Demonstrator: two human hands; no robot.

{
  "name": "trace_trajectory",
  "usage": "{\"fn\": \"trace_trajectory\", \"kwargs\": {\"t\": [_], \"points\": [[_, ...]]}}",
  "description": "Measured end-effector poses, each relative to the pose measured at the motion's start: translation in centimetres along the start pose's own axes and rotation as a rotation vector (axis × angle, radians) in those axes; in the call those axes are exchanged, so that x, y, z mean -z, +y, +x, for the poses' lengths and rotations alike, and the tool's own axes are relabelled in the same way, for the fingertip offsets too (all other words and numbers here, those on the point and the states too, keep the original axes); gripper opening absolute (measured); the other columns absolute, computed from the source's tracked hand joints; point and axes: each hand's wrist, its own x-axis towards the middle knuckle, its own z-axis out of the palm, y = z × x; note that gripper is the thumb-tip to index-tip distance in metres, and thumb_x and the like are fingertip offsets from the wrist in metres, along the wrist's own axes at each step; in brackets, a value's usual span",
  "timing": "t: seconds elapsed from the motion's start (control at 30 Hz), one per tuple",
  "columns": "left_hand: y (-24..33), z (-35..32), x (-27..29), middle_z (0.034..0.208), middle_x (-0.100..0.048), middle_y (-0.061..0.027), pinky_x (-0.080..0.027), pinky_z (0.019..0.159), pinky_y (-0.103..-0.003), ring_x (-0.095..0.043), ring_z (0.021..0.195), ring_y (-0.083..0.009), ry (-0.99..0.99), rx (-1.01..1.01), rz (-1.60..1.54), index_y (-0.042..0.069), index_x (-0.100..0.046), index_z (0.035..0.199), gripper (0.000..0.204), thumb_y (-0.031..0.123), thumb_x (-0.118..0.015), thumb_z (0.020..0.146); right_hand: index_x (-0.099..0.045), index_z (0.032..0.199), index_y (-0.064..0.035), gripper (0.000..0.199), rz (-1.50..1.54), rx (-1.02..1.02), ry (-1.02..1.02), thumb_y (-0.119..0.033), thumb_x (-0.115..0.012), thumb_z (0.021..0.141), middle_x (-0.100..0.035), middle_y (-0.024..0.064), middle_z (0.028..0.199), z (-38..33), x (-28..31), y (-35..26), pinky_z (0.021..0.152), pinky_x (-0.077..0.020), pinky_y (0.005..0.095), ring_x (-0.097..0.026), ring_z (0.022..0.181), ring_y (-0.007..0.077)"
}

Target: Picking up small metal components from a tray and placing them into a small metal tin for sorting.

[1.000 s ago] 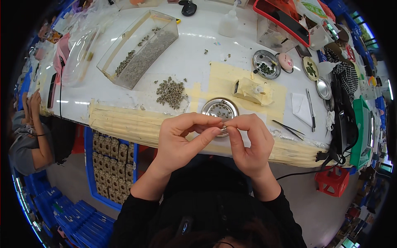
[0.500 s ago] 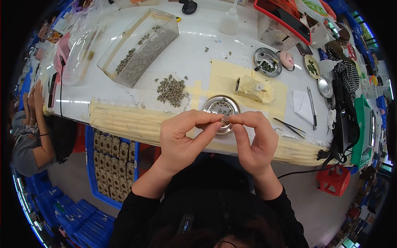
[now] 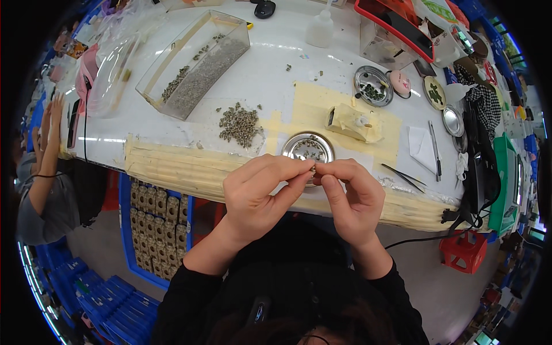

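Left fingers (image 3: 294,165) pinched a tiny part (image 3: 313,169) narrowly, right fingers (image 3: 344,168) slightly parted beside it; uneven pressure could have flicked it past the metal dish (image 3: 326,142).

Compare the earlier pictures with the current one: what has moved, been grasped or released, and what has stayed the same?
The right hand has parted its thumb slightly from its index finger since the first picture. The co-worker's hands have moved up the picture. The left hand stays at the small piece; no clear grasp or release shows. The pile, tweezers and metal dish stayed put.
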Motion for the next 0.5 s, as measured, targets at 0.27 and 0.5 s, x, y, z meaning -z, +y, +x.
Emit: {"fn": "trace_trajectory", "kwargs": {"t": [0.27, 0.5], "points": [[0.09, -0.09, -0.04, 0.086, -0.070, -0.0094, -0.052, 0.059, -0.030, -0.066, 0.070, -0.0219, -0.005, -0.126, 0.146, -0.001, -0.072, 0.096, 0.024, -0.005, -0.076, 0.072, -0.064, 0.106, 0.0042, 0.014, 0.418, -0.338, -0.088, -0.006, -0.063, 0.096, -0.068, 0.0059, 0.094, 0.03, 0.53, -0.29, 0.078, -0.0514, 0.0245, -0.064, 0.086, 0.0100], [0.78, 0.10, 0.17, 0.083, -0.069, -0.0096, -0.052, 0.061, -0.029, -0.066, 0.071, -0.0210, -0.043, -0.126, 0.185, 0.000, -0.072, 0.096, 0.026, -0.007, -0.076, 0.071, -0.062, 0.097, 0.0021, 0.007, 0.398, -0.326, -0.063, -0.005, -0.063, 0.095, -0.065, 0.0029, 0.089, -0.05, 0.31, -0.16, 0.078, -0.0497, 0.0232, -0.060, 0.083, 0.0078]]}}
